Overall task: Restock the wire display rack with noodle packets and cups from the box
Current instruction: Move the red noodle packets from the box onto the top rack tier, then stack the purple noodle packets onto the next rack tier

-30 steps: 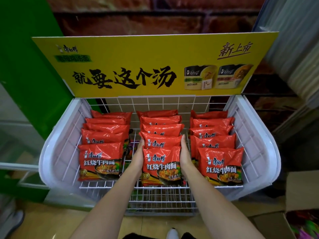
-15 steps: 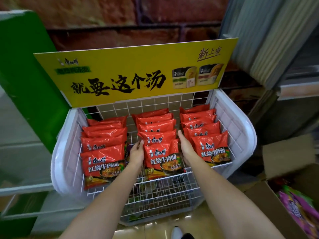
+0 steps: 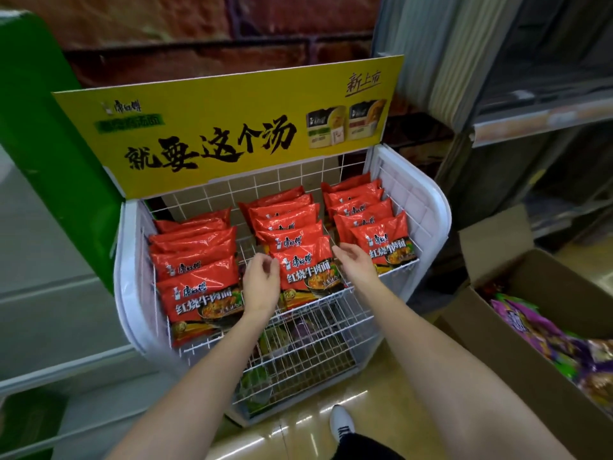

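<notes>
The white wire display rack (image 3: pixel 431 207) holds three rows of red noodle packets under a yellow sign (image 3: pixel 232 127). The front packet of the middle row (image 3: pixel 306 272) leans upright between my hands. My left hand (image 3: pixel 262 283) hovers just left of it with fingers loosely curled, holding nothing. Just right of that packet my right hand (image 3: pixel 355 263) is relaxed and off it. Further red packets fill the left row (image 3: pixel 199 287) and right row (image 3: pixel 381 240). A cardboard box (image 3: pixel 517 346) at the right holds purple packets (image 3: pixel 537 330).
A lower wire shelf (image 3: pixel 308 353) under the top tier holds a few dim packets. A green panel (image 3: pixel 43 144) stands to the left, grey shelving (image 3: pixel 530 127) to the right. My shoe (image 3: pixel 341 423) is on the glossy floor below the rack.
Both hands have let go of the middle front packet and drawn back slightly. The view has swung right, bringing the box into sight.
</notes>
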Motion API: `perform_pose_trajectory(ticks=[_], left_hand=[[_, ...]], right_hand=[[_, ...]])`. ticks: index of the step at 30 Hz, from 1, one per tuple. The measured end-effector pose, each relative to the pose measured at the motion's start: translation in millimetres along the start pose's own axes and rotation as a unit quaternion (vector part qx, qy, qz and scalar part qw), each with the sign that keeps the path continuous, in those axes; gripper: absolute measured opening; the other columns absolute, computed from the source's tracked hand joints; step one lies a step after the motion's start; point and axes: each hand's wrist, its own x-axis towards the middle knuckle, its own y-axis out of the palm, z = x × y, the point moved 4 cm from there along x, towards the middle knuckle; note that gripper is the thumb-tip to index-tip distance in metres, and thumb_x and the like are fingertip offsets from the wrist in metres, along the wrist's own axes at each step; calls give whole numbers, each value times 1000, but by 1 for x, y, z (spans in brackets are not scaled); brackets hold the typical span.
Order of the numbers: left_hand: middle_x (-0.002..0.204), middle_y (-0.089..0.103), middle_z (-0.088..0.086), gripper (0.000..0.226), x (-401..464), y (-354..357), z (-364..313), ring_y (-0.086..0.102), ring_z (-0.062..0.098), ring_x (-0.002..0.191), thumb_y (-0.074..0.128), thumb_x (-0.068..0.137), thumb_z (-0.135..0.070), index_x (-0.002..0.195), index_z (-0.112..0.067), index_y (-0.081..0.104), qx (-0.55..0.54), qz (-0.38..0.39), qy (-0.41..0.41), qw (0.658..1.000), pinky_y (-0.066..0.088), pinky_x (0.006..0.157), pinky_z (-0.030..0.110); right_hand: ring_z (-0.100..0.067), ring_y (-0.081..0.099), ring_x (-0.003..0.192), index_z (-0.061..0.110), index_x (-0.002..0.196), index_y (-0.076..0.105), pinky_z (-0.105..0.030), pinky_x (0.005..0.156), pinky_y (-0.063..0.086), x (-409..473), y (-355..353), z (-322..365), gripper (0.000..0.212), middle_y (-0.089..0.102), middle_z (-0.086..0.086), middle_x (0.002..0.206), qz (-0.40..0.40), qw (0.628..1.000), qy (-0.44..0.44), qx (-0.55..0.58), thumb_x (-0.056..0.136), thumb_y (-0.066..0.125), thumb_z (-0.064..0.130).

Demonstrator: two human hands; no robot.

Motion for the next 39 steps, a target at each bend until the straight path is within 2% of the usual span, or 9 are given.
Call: perform_pose_trajectory(ticks=[3, 8, 12, 16, 21, 25, 28, 34, 39], left_hand=[[85, 62, -2, 15, -13, 10, -16, 55, 9, 72, 52, 104, -25, 98, -13, 59, -33, 64, 26, 997, 40, 64, 24], [91, 66, 0, 18, -29, 33, -33, 62, 14, 80, 51, 105, -29, 101, -14, 60, -55, 120, 29, 991, 48, 70, 28], [93, 67, -2, 17, -42, 59, -43, 57, 12, 69, 50, 105, -31, 104, -17, 60, -51, 169, 43, 983, 44, 58, 27], [97, 65, -5, 14, -55, 89, -59, 59, 8, 83, 53, 104, -26, 111, -19, 62, -25, 205, 67, 976, 48, 71, 27], [104, 69, 0, 19, -74, 147, -83, 63, 12, 89, 55, 102, -24, 118, -19, 64, -11, 265, 81, 961, 44, 66, 19], [108, 68, 2, 19, -99, 199, -109, 63, 18, 102, 57, 101, -21, 117, -14, 66, -8, 300, 93, 949, 51, 90, 33], [104, 70, 3, 16, -119, 241, -125, 66, 20, 100, 58, 100, -25, 112, -20, 66, 0, 328, 99, 940, 54, 96, 43], [95, 68, -1, 7, -163, 307, -155, 65, 20, 97, 58, 101, -25, 104, -24, 64, 16, 373, 116, 921, 53, 89, 37], [96, 68, -4, 16, -201, 348, -170, 63, 13, 93, 56, 101, -27, 108, -18, 67, 53, 386, 124, 913, 49, 79, 29]], right_hand=[[-16, 64, 109, 19, 122, 60, -40, 104, 52, -14, -7, -10, 31, 66, 6, 113, -29, 999, -17, 24, 96, 67, 34], [-17, 73, 96, 13, 113, 65, -38, 94, 58, -35, -25, -27, 21, 74, -4, 105, -61, 995, -25, 75, 96, 68, 26], [-26, 75, 92, 4, 111, 68, -39, 88, 60, -52, -52, -38, 21, 75, -13, 100, -84, 988, -25, 128, 97, 67, 20], [-28, 74, 91, 3, 107, 70, -38, 85, 61, -64, -83, -51, 19, 76, -14, 97, -99, 985, -23, 141, 97, 66, 18], [-27, 75, 88, 6, 105, 69, -35, 81, 62, -75, -135, -73, 14, 75, -15, 95, -140, 976, 6, 169, 96, 68, 16], [-26, 75, 87, 6, 106, 70, -38, 81, 62, -88, -189, -99, 15, 76, -16, 96, -166, 968, 31, 184, 96, 68, 17], [-26, 75, 87, 6, 107, 69, -39, 82, 61, -104, -234, -121, 14, 76, -15, 97, -191, 961, 41, 195, 97, 67, 15], [-26, 75, 89, 9, 106, 69, -39, 84, 61, -128, -310, -170, 11, 76, -15, 100, -241, 939, 74, 234, 98, 65, 15], [-28, 75, 92, 7, 109, 70, -41, 88, 60, -148, -357, -207, 17, 76, -13, 99, -274, 919, 92, 268, 96, 69, 18]])
